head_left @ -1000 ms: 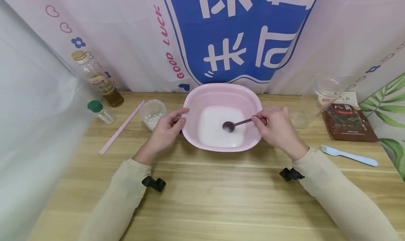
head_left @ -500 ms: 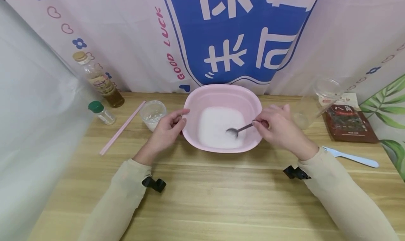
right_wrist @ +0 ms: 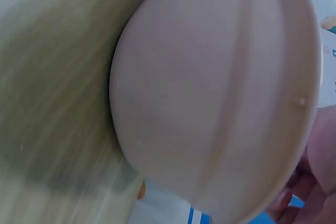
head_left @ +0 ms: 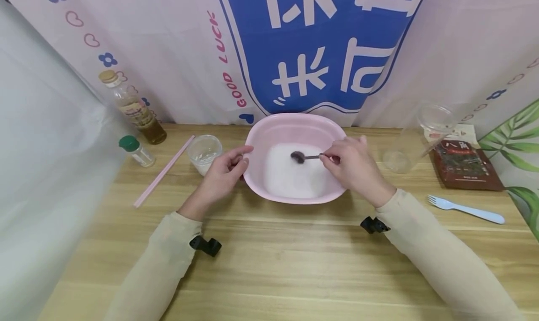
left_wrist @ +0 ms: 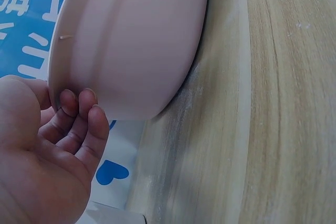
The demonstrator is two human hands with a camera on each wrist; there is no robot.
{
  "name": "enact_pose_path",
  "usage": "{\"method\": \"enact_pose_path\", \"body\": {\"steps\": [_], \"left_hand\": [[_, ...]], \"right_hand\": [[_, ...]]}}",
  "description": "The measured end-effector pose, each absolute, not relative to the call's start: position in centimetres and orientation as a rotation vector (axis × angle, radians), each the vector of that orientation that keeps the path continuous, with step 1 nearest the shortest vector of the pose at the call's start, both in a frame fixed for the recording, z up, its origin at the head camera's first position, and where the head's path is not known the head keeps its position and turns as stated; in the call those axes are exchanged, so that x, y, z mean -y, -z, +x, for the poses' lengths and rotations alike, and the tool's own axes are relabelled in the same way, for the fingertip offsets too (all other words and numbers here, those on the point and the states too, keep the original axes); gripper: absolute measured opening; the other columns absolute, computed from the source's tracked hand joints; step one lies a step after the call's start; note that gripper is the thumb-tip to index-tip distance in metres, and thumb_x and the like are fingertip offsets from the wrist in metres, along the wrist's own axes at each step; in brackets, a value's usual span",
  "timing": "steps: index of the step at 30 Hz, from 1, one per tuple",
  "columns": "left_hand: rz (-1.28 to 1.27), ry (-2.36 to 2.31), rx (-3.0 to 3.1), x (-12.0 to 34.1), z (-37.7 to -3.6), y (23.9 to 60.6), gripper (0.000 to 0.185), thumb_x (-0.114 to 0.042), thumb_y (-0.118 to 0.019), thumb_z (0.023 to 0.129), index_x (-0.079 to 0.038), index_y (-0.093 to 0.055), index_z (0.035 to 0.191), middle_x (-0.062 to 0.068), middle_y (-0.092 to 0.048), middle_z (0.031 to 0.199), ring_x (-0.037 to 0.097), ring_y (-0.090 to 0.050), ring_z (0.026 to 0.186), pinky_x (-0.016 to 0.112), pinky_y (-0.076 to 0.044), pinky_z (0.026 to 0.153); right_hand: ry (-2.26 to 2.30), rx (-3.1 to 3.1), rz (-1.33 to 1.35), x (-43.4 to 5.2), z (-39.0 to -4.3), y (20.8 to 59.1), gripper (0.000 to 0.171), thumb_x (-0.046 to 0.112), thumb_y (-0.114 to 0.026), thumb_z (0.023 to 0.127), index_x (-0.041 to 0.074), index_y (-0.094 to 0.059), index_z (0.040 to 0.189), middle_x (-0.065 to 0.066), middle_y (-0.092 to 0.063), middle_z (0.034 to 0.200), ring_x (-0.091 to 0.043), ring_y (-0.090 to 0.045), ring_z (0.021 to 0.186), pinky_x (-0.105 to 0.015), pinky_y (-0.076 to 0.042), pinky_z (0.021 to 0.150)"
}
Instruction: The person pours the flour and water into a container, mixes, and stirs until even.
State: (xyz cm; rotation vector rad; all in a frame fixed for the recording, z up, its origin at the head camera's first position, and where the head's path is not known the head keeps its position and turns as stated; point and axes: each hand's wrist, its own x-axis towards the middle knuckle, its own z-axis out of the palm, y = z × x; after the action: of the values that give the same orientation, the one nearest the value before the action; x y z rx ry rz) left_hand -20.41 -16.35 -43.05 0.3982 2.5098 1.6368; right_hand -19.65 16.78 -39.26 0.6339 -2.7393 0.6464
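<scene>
Light wooden table [head_left: 269, 274], printed curtain backdrop [head_left: 311, 45], pink basin [head_left: 294, 124] at centre back, left hand [head_left: 221, 173] gripping its rim, right hand [head_left: 351, 169] pinching a spoon [head_left: 303, 157] over the white contents.

Pink basin [head_left: 294, 124]: shallow, rounded-rectangular plastic, upright on the wooden worktop [head_left: 269, 265], centred near the back edge. Holds a white, cloudy, slightly foamy fill [head_left: 290, 178] across its floor. Outer wall is smooth with a faint ridge below the rim, seen in both wrist views.

Spoon [head_left: 304, 157]: small, dark, metal. Bowl end sits at the far middle of the white fill, handle runs almost level to the right, over the inside of the basin.
</scene>
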Motion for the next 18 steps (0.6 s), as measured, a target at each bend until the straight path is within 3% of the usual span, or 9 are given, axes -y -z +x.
{"method": "enact_pose_path", "body": {"steps": [6,12,18], "left_hand": [[0.423,-1.648,-2.512,16.4,-20.5,43.0,0.042,-0.012,-0.054,0.112,0.001,-0.058,0.152,0.015,-0.064,0.091,0.041,-0.065,0.085,0.032,-0.061,0.072],[0.418,-1.646,-2.511,16.4,-20.5,42.9,0.042,-0.012,-0.054,0.112,0.001,-0.057,0.152,0.015,-0.065,0.092,0.035,-0.066,0.083,0.033,-0.062,0.073],[0.428,-1.657,-2.5,16.4,-20.5,43.0,0.042,-0.011,-0.054,0.112,0.002,-0.057,0.152,0.015,-0.065,0.092,0.023,-0.065,0.079,0.033,-0.062,0.073]], "right_hand": [[-0.62,2.736,0.486,-17.6,-20.2,39.2,0.013,0.009,-0.076,0.096,0.002,-0.084,0.09,-0.009,-0.067,0.072,-0.034,-0.057,0.079,-0.046,-0.027,0.081],[-0.736,2.806,0.527,-16.7,-20.6,39.0,0.011,0.012,-0.078,0.096,0.004,-0.086,0.097,-0.009,-0.075,0.079,-0.031,-0.059,0.085,-0.044,-0.027,0.083],[-0.893,2.899,0.695,-15.1,-21.1,39.0,0.01,0.013,-0.081,0.096,0.006,-0.087,0.101,-0.006,-0.08,0.087,-0.026,-0.062,0.088,-0.05,-0.029,0.097]]}}
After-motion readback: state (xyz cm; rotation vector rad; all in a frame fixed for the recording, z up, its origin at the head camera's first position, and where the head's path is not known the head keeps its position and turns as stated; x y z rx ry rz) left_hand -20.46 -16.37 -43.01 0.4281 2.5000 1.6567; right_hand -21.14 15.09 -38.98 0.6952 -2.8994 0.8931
